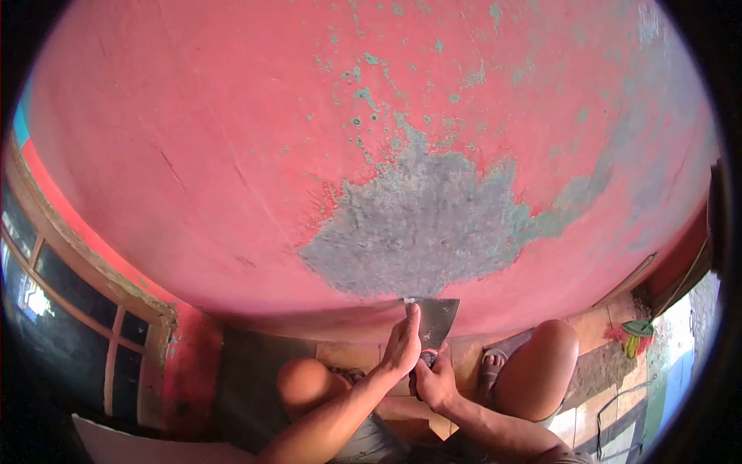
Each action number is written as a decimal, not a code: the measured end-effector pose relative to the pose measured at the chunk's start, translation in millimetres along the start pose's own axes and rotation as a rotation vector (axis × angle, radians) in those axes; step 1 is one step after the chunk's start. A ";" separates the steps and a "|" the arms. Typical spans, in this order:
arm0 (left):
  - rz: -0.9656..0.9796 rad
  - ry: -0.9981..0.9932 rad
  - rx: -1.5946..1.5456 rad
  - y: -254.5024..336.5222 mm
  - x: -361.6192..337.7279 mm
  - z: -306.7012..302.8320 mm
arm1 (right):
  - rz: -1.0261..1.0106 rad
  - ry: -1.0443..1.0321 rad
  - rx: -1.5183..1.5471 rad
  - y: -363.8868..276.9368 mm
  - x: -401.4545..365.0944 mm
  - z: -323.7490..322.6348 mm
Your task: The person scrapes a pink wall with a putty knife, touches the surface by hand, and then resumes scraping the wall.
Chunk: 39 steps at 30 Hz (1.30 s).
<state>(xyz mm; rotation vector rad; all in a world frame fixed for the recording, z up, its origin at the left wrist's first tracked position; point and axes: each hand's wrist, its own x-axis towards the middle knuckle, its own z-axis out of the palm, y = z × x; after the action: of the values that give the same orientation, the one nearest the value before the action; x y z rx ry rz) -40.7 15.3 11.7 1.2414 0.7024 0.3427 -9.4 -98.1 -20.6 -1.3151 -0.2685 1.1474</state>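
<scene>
A wide-bladed scraper (pixel 439 321) stands with its blade up, its top edge close to the lower part of the pink wall (pixel 232 155). My right hand (pixel 436 383) is closed round its dark and red handle. My left hand (pixel 401 344) is held edge-on along the blade's left side, fingers stretched upward and close together, the tips at the blade's upper left corner. A small whitish bit (pixel 409 300) shows at that corner. Right above the blade lies a large grey patch (pixel 425 220) of bare wall with ragged paint edges.
Green-grey flecks dot the wall higher up. A framed window (pixel 73 286) is at the left. My bent knees (pixel 553 359) flank the hands over a tiled floor (pixel 344 356). A broom (pixel 637 334) with green and red bristles stands at the right by the wall's foot.
</scene>
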 end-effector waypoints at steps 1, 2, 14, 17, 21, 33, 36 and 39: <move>-0.009 -0.018 0.017 -1.3 1.9 -2.2 | 0.001 0.019 -0.002 -2.0 -0.5 1.1; -0.018 -0.034 0.034 -3.5 4.3 -4.2 | 0.009 0.019 -0.004 -4.3 -0.7 0.9; 0.043 -0.005 -0.036 5.3 6.4 9.6 | -0.065 0.091 -0.064 -12.8 -1.0 0.6; 0.065 -0.021 0.119 -19.3 21.3 -6.3 | -0.017 0.085 -0.060 -9.3 1.7 -0.7; 0.083 -0.027 0.109 1.3 9.9 1.6 | 0.001 0.075 -0.048 -12.5 -2.5 2.6; 0.169 -0.005 0.185 -4.9 16.5 -1.3 | -0.261 0.111 -0.147 19.7 22.3 -0.1; 0.157 -0.037 0.108 18.4 7.7 6.0 | -0.181 0.095 -0.168 -7.6 15.4 1.9; 0.141 -0.036 0.175 7.7 10.5 3.9 | -0.063 0.139 -0.126 4.6 11.9 2.3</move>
<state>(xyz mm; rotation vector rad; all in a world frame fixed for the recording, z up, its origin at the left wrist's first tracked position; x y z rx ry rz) -29.3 21.1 16.4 1.4638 0.6255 0.3796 -7.8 -88.3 -28.8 -1.4802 -0.2811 0.9942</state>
